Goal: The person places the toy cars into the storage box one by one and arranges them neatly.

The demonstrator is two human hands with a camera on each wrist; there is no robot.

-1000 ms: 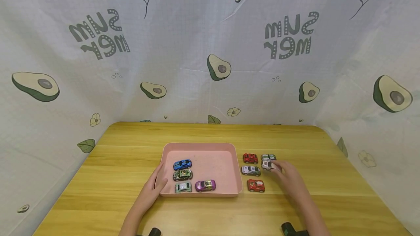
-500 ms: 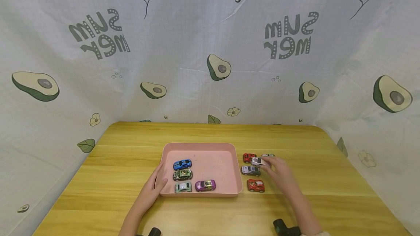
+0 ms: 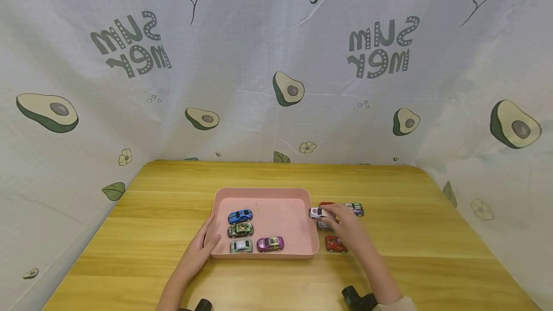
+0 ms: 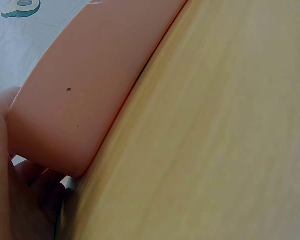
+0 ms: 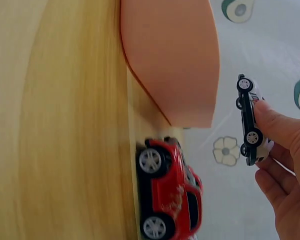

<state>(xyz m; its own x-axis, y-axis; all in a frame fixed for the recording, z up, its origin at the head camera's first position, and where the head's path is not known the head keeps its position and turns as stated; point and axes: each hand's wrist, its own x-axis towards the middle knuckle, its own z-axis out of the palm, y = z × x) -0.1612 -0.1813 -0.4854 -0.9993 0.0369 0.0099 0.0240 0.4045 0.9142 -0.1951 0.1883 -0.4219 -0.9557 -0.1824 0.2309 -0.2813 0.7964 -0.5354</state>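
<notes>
A pink tray (image 3: 276, 257) lies on the table with several toy cars inside, among them a blue car (image 3: 240, 216), a camouflage car (image 3: 240, 230) and a purple car (image 3: 270, 244). My left hand (image 3: 200, 246) grips its left wall, the thumb over the rim, as the left wrist view shows the tray's wall (image 4: 85, 75) between thumb and fingers. Just outside the right rim, my right hand (image 3: 349, 228) pinches a white toy car (image 3: 318, 213) raised above the table. Its black underside faces the right wrist camera, thumb on one side and fingers on the other.
Right of the tray stand a red toy car (image 3: 335, 244), a white-and-green car (image 3: 356, 209), a partly hidden silver car (image 3: 325, 225) and another red car (image 3: 327, 204) mostly behind my right hand. A patterned curtain (image 3: 259, 124) hangs behind the wooden table (image 3: 389, 181).
My right hand has carried the white toy car leftward from beside the white-and-green car to the tray's right rim. My left hand and the tray have stayed in place.
</notes>
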